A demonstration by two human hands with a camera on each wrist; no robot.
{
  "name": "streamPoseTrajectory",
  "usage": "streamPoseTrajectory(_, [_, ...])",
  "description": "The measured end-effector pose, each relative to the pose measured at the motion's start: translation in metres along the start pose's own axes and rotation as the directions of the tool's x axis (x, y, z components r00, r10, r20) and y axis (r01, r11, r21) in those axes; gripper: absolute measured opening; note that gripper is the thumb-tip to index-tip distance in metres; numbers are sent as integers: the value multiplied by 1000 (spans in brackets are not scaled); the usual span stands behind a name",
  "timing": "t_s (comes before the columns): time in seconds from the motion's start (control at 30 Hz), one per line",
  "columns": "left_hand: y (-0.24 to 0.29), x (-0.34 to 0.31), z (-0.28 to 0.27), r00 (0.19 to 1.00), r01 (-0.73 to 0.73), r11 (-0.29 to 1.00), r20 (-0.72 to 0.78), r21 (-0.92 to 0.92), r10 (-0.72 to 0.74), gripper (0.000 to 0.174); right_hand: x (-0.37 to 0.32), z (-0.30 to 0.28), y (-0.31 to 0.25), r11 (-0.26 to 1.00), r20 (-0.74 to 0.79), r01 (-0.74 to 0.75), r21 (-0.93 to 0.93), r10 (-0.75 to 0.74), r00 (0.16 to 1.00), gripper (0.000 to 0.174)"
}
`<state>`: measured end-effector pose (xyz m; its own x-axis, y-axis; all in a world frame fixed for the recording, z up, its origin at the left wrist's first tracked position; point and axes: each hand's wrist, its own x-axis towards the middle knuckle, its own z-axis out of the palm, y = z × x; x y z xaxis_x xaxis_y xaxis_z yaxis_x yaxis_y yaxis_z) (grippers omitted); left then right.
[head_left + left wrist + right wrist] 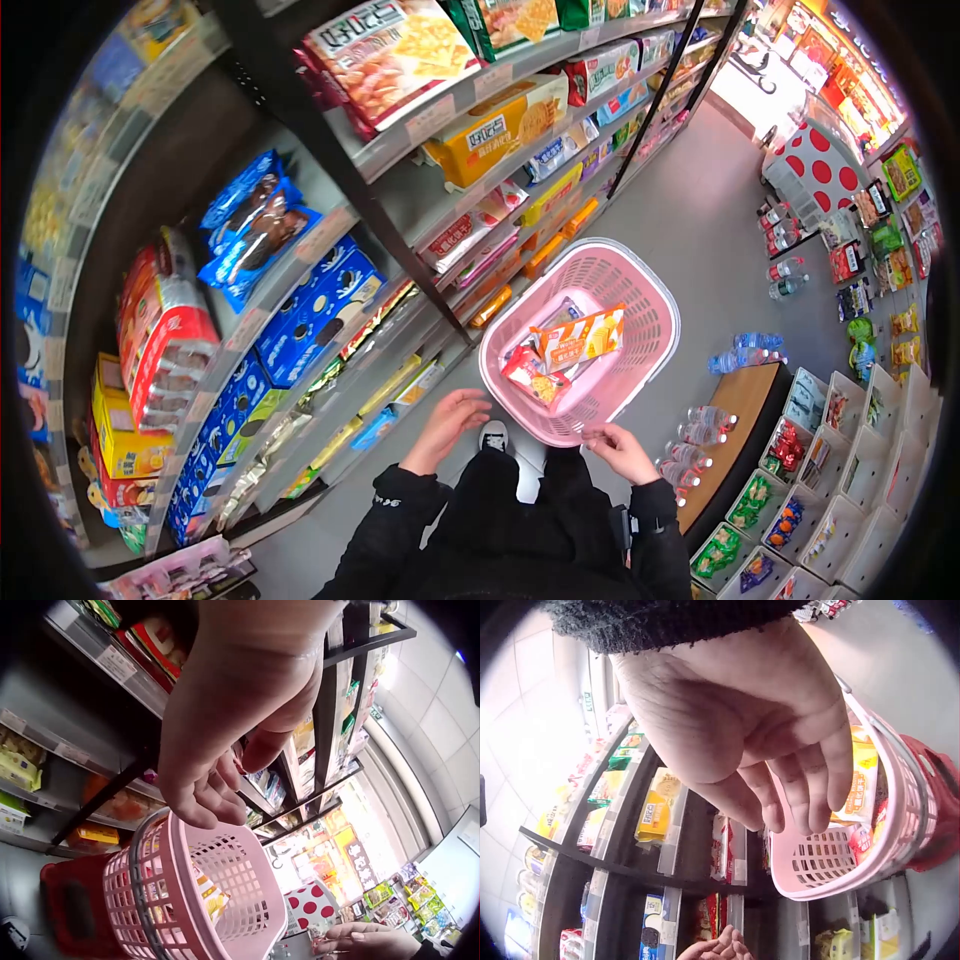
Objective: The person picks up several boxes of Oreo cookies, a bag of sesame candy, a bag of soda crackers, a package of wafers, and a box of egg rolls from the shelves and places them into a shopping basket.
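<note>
A pink basket (655, 345) stands in front of the person's legs, holding an orange-and-white snack packet (590, 338) and a red packet (535, 377). The left hand (452, 428) hangs in the air left of the basket, fingers loosely bent and holding nothing. By the basket's near rim is the right hand (618, 450); in the right wrist view this hand (757, 727) shows relaxed, empty fingers. The left wrist view shows the left hand (232, 712) above the basket rim (184, 877), with nothing in it.
Shelves of packaged snacks (490, 140) rise on the left. Water bottles (700, 425) stand by a wooden ledge (735, 435) on the right, beside bins of small packets (750, 500). Grey floor (680, 210) runs along the aisle towards a red-dotted white box (820, 170).
</note>
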<state>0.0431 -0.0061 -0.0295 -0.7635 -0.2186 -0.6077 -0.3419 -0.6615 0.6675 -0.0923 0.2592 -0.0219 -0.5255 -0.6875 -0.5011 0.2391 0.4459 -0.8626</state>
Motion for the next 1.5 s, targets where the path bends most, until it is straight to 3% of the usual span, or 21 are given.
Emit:
streamPoseTrajectory(0.2, [-3,47,45,999,-6,999,-41,52,9,24,76,-50,-19,999,110,46,-22,-44,993,23])
streamPoseTrajectory(0.27, [-6,62,62,997,-6,999,-70,44,9,24,109,-68,-24,983,161,72,-168,-45,986,23])
streamPoseTrajectory(0.3, [-8,68,74,995,-43,998,-86,-35,39,24,125,-77,-32,957,150,70,-282,-28,988,25])
streamPoseTrajectory(0.33, [-26,84,73,993,-80,987,-101,-139,66,24,144,-85,-23,958,157,77,-276,-34,987,25])
streamPoseTrajectory(0.4, [-49,108,75,993,-43,973,-113,-229,17,23,185,-97,6,779,86,192,-597,-175,981,26])
streamPoseTrajectory(0.47, [-51,120,95,982,-11,970,-184,-241,-34,24,210,-102,-3,739,112,195,-644,-161,981,30])
streamPoseTrajectory(0.53, [-62,127,107,960,25,964,-261,-265,-97,25,240,-101,18,555,156,190,-810,-109,982,38])
streamPoseTrajectory(0.6, [-76,130,109,966,-29,963,-255,-268,-42,26,268,-94,49,426,259,319,-847,-194,946,41])
streamPoseTrajectory(0.67, [-76,122,118,947,-26,967,-317,-255,-59,27,286,-88,56,380,351,364,-850,-108,930,43])
streamPoseTrajectory(0.8, [-86,100,110,936,-58,985,-351,-160,-2,29,308,-91,60,281,379,319,-905,192,905,48])
streamPoseTrajectory(0.9, [-80,88,110,900,-54,981,-435,-186,-33,29,307,-95,67,269,406,370,-889,92,909,45])
streamPoseTrajectory(0.97, [-84,87,106,907,-56,982,-420,-181,-25,28,302,-98,65,275,550,496,-824,175,817,36])
streamPoseTrajectory(1.03, [-85,89,103,913,-71,982,-408,-176,-7,28,291,-102,55,295,611,553,-779,161,775,34])
streamPoseTrajectory(1.1, [-84,95,102,926,-33,999,-375,-6,29,39,283,-104,54,364,681,608,-706,113,723,33])
streamPoseTrajectory(1.13, [-87,101,102,925,-42,999,-379,-7,36,39,279,-103,47,358,685,614,-704,111,720,33])
streamPoseTrajectory(1.2, [-92,112,101,884,-240,912,-314,332,347,58,265,-101,21,453,681,591,-668,50,731,36])
streamPoseTrajectory(1.23, [-92,113,100,888,-165,898,-335,407,315,75,259,-101,8,443,680,594,-671,47,732,36])
streamPoseTrajectory(1.27, [-81,112,105,885,-178,897,-332,405,325,75,252,-100,-7,486,704,615,-621,0,710,37])
streamPoseTrajectory(1.33, [-57,106,109,960,-118,887,-177,446,217,78,240,-99,-36,514,725,640,-571,-49,687,37])
streamPoseTrajectory(1.4, [-47,98,107,966,-67,845,-176,531,188,77,227,-97,-61,537,751,685,-493,-135,646,39])
streamPoseTrajectory(1.5, [-21,76,119,961,-26,831,-215,555,173,58,211,-95,-94,544,779,711,-446,-157,608,39])
